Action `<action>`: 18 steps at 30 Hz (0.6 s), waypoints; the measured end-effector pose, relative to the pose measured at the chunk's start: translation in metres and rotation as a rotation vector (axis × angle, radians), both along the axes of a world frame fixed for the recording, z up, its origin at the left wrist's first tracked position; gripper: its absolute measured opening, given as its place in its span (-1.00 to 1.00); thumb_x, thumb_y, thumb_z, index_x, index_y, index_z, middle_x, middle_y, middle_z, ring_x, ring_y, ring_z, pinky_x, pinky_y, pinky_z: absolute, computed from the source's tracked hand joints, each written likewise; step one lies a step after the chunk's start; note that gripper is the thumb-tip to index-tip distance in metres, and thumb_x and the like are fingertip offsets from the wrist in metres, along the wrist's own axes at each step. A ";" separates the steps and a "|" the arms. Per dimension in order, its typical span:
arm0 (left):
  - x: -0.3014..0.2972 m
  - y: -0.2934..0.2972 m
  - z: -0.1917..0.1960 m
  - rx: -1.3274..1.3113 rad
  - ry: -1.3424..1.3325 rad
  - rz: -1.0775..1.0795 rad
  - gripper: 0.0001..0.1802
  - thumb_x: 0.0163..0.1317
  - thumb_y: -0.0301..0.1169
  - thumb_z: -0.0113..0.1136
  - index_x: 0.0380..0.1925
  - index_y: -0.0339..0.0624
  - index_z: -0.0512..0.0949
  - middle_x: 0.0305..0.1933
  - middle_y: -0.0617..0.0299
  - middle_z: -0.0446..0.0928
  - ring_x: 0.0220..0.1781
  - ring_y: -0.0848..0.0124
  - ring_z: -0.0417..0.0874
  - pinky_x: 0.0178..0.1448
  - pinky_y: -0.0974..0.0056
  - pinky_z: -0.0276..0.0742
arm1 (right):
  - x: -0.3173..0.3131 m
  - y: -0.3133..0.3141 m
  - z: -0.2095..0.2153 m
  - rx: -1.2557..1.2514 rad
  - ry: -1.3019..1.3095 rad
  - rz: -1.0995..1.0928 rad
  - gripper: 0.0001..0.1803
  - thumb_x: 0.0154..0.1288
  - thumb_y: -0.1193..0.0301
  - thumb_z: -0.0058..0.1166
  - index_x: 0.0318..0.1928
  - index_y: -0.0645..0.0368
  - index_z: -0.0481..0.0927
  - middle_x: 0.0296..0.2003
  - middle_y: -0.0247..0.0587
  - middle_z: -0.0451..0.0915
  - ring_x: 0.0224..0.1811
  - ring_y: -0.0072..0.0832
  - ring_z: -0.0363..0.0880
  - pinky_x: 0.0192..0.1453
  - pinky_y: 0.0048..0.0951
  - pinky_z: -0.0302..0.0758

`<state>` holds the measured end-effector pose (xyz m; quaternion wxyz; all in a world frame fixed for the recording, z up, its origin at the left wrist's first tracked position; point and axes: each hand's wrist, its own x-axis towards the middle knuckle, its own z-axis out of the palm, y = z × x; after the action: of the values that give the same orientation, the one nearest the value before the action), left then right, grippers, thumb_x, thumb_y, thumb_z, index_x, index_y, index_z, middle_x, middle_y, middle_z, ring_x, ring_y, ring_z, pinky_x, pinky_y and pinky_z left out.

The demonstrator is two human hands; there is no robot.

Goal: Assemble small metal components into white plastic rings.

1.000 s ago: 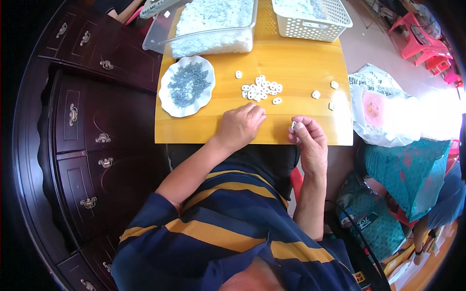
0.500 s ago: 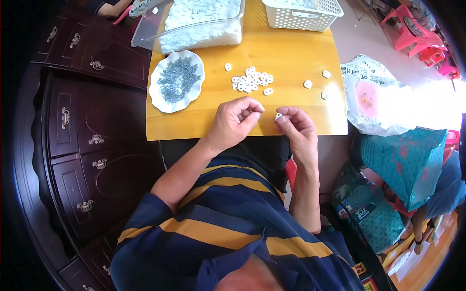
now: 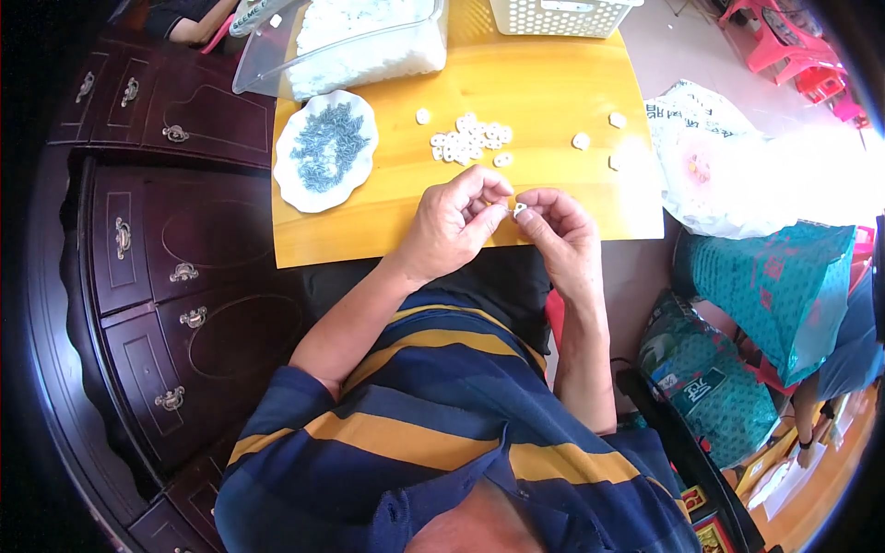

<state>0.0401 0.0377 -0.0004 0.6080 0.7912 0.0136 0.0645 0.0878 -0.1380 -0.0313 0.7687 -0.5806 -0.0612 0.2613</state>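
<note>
Just above the table's near edge, my right hand [image 3: 570, 241] pinches a small white plastic piece with holes [image 3: 520, 209] between thumb and fingertips. My left hand [image 3: 450, 223] is closed in a pinch right beside that piece. What its fingertips hold is too small to make out. Beyond my hands lies a pile of similar white two-holed pieces [image 3: 470, 140]. A white scalloped plate [image 3: 291, 192] at the left carries many small, thin grey metal pieces [image 3: 330, 146].
A clear plastic bin [image 3: 369, 81] heaped with white pieces and a white perforated basket [image 3: 553, 22] stand at the wooden table's [image 3: 415, 194] far side. Several loose white pieces lie at right. Dark drawers [image 3: 221, 230] flank the left; bags [image 3: 774, 295] crowd the right, near another person's arm [image 3: 805, 419].
My hands have come together: the gap between their fingertips has closed, and the white piece in my right hand now meets the left fingertips. The whole view has shifted slightly.
</note>
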 end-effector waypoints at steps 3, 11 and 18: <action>0.001 -0.001 0.001 -0.022 0.003 -0.007 -0.86 0.31 -0.63 0.20 -0.16 -0.27 0.52 -0.34 0.23 0.61 -0.40 0.56 0.63 -0.28 0.41 0.56 | 0.000 0.000 0.000 -0.006 0.000 0.007 -0.85 0.41 0.56 0.18 -0.04 0.25 0.64 -0.23 -0.39 0.66 -0.21 -0.70 0.58 -0.07 -0.63 0.55; 0.001 0.001 0.004 -0.012 0.049 -0.037 -0.86 0.35 -0.58 0.23 -0.12 -0.24 0.53 -0.31 0.38 0.59 -0.34 0.71 0.52 -0.24 0.54 0.46 | 0.001 0.000 -0.001 0.000 -0.020 0.020 -0.83 0.40 0.56 0.19 -0.03 0.25 0.64 -0.24 -0.40 0.67 -0.23 -0.70 0.58 -0.08 -0.64 0.56; 0.002 -0.001 0.004 0.015 0.045 -0.025 -0.86 0.33 -0.59 0.24 -0.14 -0.23 0.54 -0.32 0.38 0.59 -0.35 0.70 0.52 -0.25 0.54 0.48 | 0.000 0.001 0.000 -0.025 -0.051 0.017 -0.84 0.39 0.57 0.20 -0.05 0.28 0.64 -0.25 -0.39 0.67 -0.23 -0.70 0.58 -0.07 -0.63 0.56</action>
<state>0.0416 0.0369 0.0040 0.6022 0.7972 0.0170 0.0391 0.0881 -0.1368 -0.0316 0.7572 -0.5963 -0.0823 0.2537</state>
